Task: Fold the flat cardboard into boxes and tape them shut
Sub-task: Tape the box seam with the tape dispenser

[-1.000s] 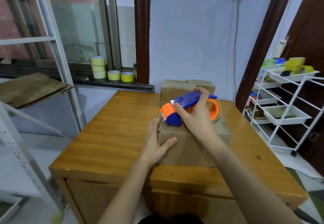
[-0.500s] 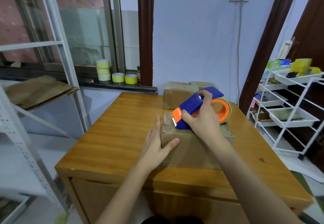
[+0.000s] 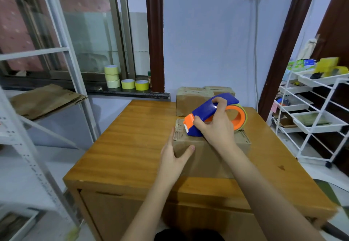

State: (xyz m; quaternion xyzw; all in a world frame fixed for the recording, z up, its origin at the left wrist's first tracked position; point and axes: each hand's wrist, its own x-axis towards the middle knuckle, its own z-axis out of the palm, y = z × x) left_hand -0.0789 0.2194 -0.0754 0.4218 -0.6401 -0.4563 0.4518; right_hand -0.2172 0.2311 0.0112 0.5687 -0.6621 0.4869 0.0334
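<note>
Item: cardboard box (image 3: 207, 157), folded, under your grips. Your right hand (image 3: 217, 127) grasps the tape dispenser (image 3: 213, 116), its orange nose on the box's top at the left end; your left hand (image 3: 174, 155), fingers straight, braces the box's left corner. Sealing appears underway. Beyond the dispenser, a finished box (image 3: 190, 99). Surface: wooden table (image 3: 128, 146). Far left, flat cardboard (image 3: 45, 99) on a shelf, probably yet to fold; tape rolls (image 3: 122, 80) on the sill.

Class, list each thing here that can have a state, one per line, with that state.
Near cardboard box: folded, flaps down, on the wooden table.
Tape dispenser: resting on that box's top, roll loaded.
Right hand: grips the dispenser.
Left hand: open, steadying the box's corner.
Far cardboard box: closed.
</note>
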